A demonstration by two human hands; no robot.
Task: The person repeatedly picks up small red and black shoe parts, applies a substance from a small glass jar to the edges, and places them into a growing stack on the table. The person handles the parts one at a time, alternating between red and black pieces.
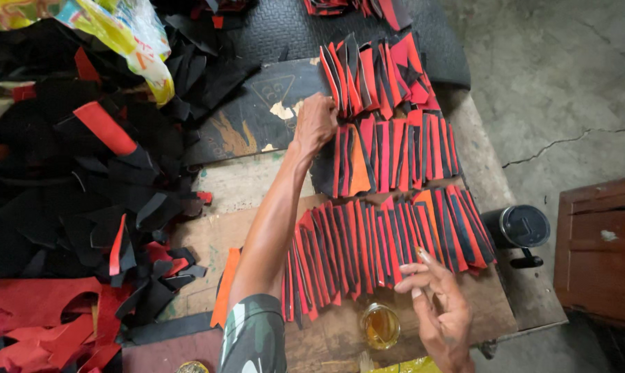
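My left hand [315, 124] reaches forward across the wooden worktable [238, 185], its fingers closed on the left end of the middle row of red and black cut strips [388, 153]. My right hand [440, 307] hovers low at the front right and pinches a small cigarette [424, 255] between its fingers. It is just in front of the nearest row of overlapped red and black strips [375, 249]. A third row of the same strips [378, 72] lies beyond the left hand.
A big heap of black and red offcuts [71, 193] covers the left side. A small glass jar of amber liquid [380, 324] stands near the front edge. A black lidded cup [520, 228] sits at the right edge, with a wooden crate [599, 249] beyond.
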